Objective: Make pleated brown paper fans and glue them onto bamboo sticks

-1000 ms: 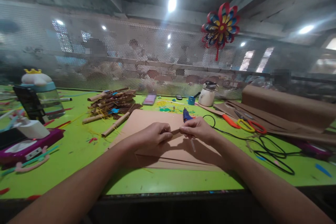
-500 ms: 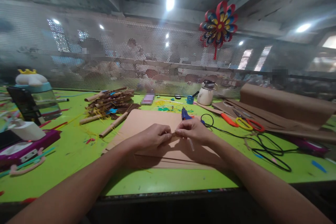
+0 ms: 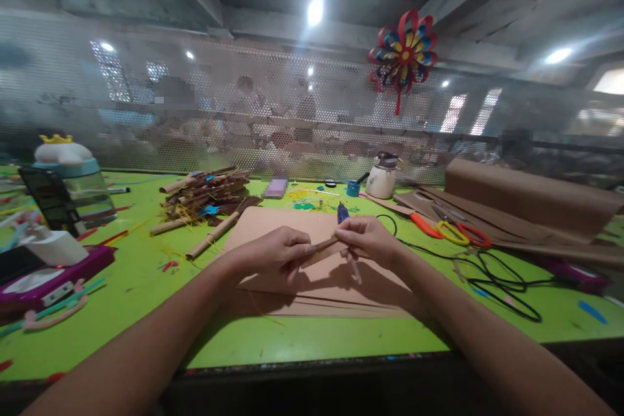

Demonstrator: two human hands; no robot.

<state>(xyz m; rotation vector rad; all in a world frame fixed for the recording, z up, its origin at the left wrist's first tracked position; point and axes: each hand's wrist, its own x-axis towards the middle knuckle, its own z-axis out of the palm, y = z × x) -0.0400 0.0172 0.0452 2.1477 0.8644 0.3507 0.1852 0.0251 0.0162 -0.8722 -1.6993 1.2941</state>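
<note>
Between my two hands is a narrow strip of brown paper [image 3: 324,248], held slightly tilted above a stack of brown paper sheets [image 3: 273,220]. My left hand [image 3: 277,251] is closed on its left end, fingers curled. The fingertips of my right hand [image 3: 366,239] pinch its right end. Just behind the right hand, a blue glue gun [image 3: 342,212] shows only in part. Below that hand a pale, translucent stick [image 3: 356,271] is visible; I cannot tell whether it belongs to the glue gun.
Rolled brown paper pieces [image 3: 209,195] are heaped at back left. Scissors [image 3: 455,231], an orange-handled knife [image 3: 424,225] and a black cable [image 3: 492,273] lie to the right. A white jug [image 3: 381,177] stands behind; a phone [image 3: 49,200] and purple power strip [image 3: 63,279] are at left.
My hands have drawn slightly apart, the right one shifting a little to the right, so more of the brown strip shows between them. The view has tilted slightly upward.
</note>
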